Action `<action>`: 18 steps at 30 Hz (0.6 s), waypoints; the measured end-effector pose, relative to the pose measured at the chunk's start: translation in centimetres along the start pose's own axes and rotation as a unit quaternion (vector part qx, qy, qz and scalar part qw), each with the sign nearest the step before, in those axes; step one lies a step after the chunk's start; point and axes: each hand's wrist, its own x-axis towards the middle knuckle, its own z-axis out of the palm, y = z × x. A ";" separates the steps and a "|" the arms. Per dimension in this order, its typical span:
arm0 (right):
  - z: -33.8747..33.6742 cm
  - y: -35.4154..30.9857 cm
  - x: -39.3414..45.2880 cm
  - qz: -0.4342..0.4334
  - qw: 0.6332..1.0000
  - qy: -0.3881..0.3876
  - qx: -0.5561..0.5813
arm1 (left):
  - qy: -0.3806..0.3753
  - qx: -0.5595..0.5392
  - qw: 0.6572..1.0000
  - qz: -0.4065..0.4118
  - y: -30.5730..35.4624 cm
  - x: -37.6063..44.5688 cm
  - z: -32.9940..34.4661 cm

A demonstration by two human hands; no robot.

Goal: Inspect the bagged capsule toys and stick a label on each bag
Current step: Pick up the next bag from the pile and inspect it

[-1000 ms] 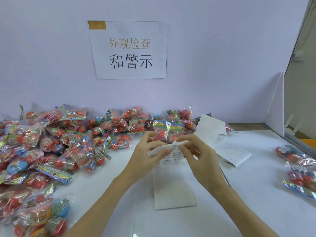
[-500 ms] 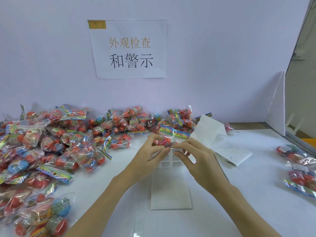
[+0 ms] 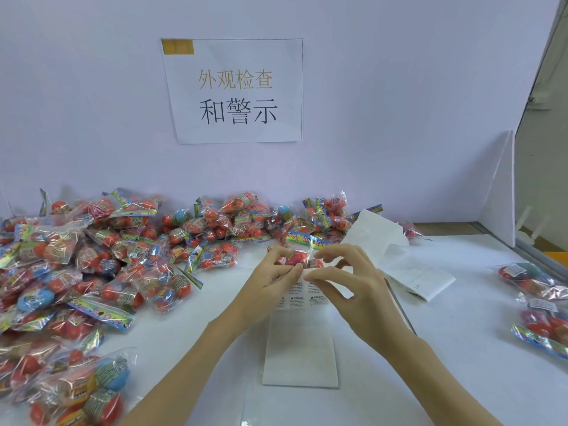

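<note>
Bag [image 3: 302, 252] mostly hidden behind both hands [image 3: 310, 281].

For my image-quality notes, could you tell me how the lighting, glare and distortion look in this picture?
Head view: soft, even light with faint shadows; small glints on the bagged toys; wide-angle bending at the right partition; warning print on the label sheet slightly soft.

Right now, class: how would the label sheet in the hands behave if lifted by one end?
Probably floppy: the label sheet bends from the hands down to the table. Likely light, since fingertips alone hold it. It may flutter or curl.
</note>
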 end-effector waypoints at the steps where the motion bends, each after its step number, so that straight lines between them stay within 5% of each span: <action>1: 0.1 -0.3 0.1 0.010 0.999 0.016 0.025 | 0.007 -0.003 1.000 -0.010 0.2 0.0 -0.1; 6: -0.2 -1.0 0.8 0.145 0.966 0.100 0.189 | 0.090 -0.122 0.986 -0.067 1.2 0.3 -0.8; 10: -0.7 -0.2 0.9 0.251 0.934 0.092 0.236 | 0.160 -0.126 0.979 -0.010 0.8 0.6 -2.1; 18: -0.4 -0.4 0.9 0.321 0.891 0.055 0.317 | 0.115 -0.166 0.978 0.045 0.8 0.7 -1.2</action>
